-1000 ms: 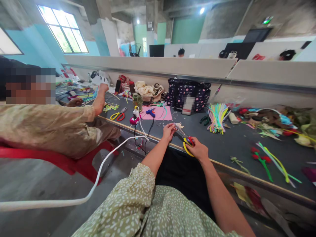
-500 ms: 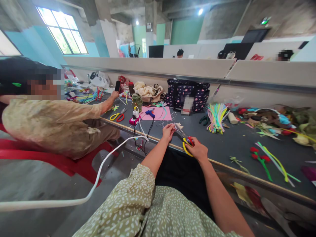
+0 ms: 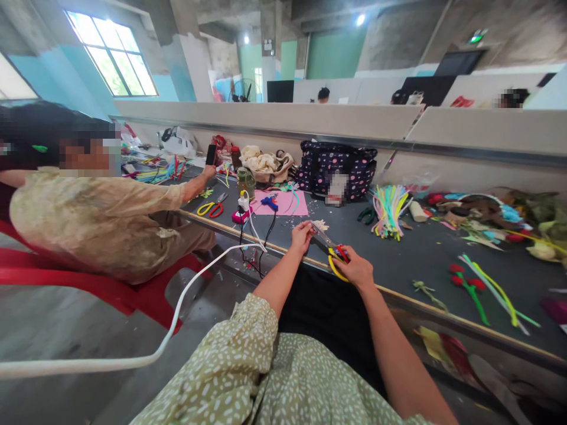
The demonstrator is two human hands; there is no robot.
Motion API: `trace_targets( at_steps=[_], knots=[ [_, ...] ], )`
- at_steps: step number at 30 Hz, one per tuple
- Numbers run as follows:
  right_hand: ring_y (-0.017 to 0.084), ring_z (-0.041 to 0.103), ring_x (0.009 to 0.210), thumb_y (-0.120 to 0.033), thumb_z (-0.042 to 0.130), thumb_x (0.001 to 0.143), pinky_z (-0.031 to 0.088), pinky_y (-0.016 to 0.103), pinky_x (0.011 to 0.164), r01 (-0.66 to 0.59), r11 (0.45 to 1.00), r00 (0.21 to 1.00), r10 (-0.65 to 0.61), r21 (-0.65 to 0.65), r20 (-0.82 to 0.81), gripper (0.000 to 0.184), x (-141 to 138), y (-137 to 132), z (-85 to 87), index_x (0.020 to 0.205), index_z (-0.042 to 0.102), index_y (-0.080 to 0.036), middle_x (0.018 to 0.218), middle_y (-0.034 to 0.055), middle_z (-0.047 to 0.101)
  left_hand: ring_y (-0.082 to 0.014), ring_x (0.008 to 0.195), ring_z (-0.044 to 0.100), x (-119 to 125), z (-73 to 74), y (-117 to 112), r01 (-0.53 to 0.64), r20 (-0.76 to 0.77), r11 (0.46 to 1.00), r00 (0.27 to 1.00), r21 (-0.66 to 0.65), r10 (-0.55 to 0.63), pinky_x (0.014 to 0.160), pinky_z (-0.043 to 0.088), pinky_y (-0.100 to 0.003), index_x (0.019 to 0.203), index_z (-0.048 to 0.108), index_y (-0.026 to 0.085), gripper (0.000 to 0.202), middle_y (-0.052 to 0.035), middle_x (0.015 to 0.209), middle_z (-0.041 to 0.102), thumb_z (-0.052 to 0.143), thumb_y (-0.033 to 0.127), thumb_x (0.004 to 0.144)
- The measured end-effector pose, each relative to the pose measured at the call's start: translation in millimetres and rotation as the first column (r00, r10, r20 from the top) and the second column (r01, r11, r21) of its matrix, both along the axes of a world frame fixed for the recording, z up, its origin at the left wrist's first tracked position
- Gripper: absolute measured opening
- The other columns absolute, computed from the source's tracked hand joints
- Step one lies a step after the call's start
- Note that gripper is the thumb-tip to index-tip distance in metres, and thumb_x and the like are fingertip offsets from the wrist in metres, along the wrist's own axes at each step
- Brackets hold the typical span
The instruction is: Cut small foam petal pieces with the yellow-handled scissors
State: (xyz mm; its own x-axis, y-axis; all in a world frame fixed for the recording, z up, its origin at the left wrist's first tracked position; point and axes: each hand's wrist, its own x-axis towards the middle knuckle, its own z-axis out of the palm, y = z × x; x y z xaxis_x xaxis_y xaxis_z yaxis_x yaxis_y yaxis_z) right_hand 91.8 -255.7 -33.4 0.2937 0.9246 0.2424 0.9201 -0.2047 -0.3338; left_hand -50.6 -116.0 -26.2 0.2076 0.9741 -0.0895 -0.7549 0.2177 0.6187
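Observation:
My right hand (image 3: 355, 270) is closed around the yellow and red handles of a pair of scissors (image 3: 331, 248) at the near edge of the dark table (image 3: 425, 254). The blades point left toward my left hand (image 3: 302, 235). That hand is closed in a pinch on something small at the blade tips; I cannot make out what it is. A small pale cut piece (image 3: 322, 225) lies on the table just beyond the blades.
A person in a beige top (image 3: 97, 218) sits at my left on a red chair (image 3: 110, 289), holding up a phone (image 3: 211, 154). On the table are a second pair of scissors (image 3: 212, 208), a blue glue gun (image 3: 270, 202) on pink paper, a dotted bag (image 3: 337, 168), bundled pipe cleaners (image 3: 390, 209) and finished red flowers (image 3: 469, 286). A white cable (image 3: 186, 295) crosses the floor.
The person at my left lowered the raised arm and now holds a phone upright, leaning in more. My hands and the scissors have hardly moved.

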Motion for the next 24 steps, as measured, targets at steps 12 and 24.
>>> trace_targets(
  at_steps=[12,24],
  knots=[
    [0.021,0.062,0.077,-0.07,0.044,0.074,0.039,0.028,0.061,-0.017,1.0,1.0,0.017,0.012,-0.006,0.056,3.5,2.5,-4.9,0.112,0.056,-0.031,0.091,0.0002,0.069,-0.0044,0.047,0.05,0.2,-5.4,3.1,0.001,0.014,1.0,1.0,0.01,-0.001,0.059,0.046,-0.023,0.074,0.064,0.011,0.021,0.0026,0.056,0.058,0.076,0.011,0.057],
    [0.02,0.062,0.084,-0.064,0.05,0.073,0.043,0.029,0.067,-0.016,0.997,0.982,0.03,0.077,-0.188,0.05,8.0,5.0,-9.5,0.11,0.058,-0.031,0.094,-0.0003,0.069,-0.006,0.052,0.053,-0.6,-4.2,3.9,-0.023,-0.046,1.0,0.999,-0.006,0.022,0.063,0.047,-0.025,0.076,0.065,0.011,0.022,-0.0006,0.062,0.062,0.076,0.015,0.058]
  ],
)
